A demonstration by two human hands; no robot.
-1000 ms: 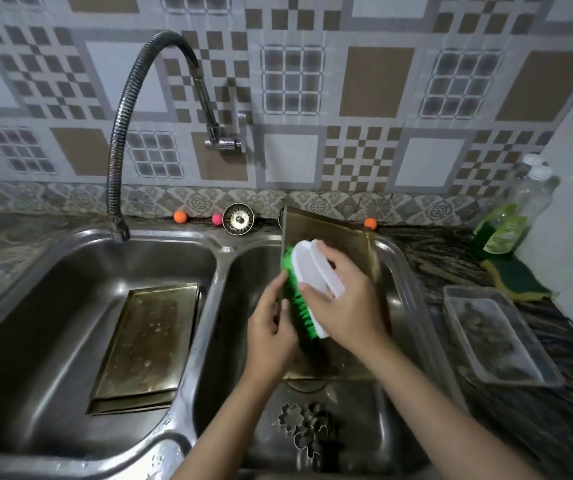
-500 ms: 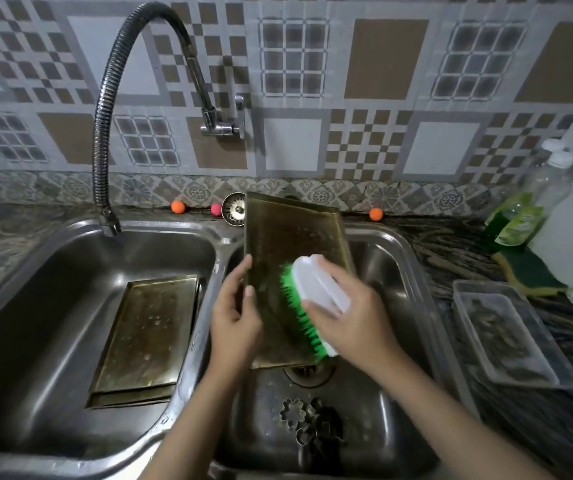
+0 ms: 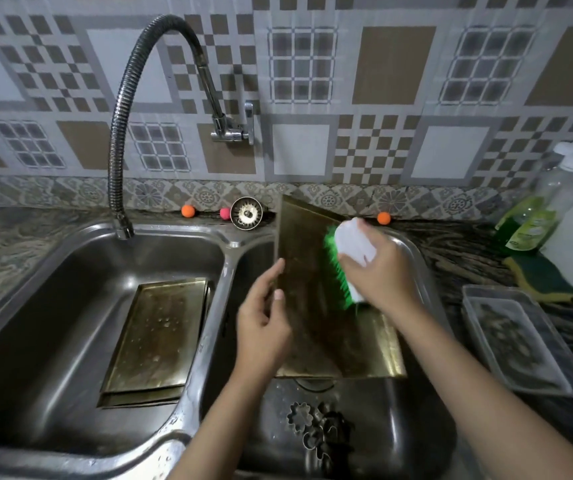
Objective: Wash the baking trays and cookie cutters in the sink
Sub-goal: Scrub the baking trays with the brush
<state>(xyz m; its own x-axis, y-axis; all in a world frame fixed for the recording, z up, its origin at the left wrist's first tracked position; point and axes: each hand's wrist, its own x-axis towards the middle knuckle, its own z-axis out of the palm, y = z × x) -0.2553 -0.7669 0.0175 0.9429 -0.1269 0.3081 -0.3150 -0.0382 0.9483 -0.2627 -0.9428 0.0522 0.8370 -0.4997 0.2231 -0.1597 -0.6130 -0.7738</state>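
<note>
A dark brass-coloured baking tray stands tilted in the right sink basin, leaning toward the back wall. My left hand grips its left edge, thumb on the face. My right hand holds a white scrub brush with green bristles, bristles pressed against the tray's upper right part. Another tray lies beneath it. Two stacked trays lie flat in the left basin. Several metal cookie cutters sit on the right basin's floor near the front.
A flexible faucet arches over the left basin. A sink strainer and small orange and pink balls sit on the back ledge. On the right counter: a clear plastic tray, a sponge and a dish soap bottle.
The brush has travelled up the tray from its lower middle to its upper right. The tray's top has swung right. My left hand stays on the left edge.
</note>
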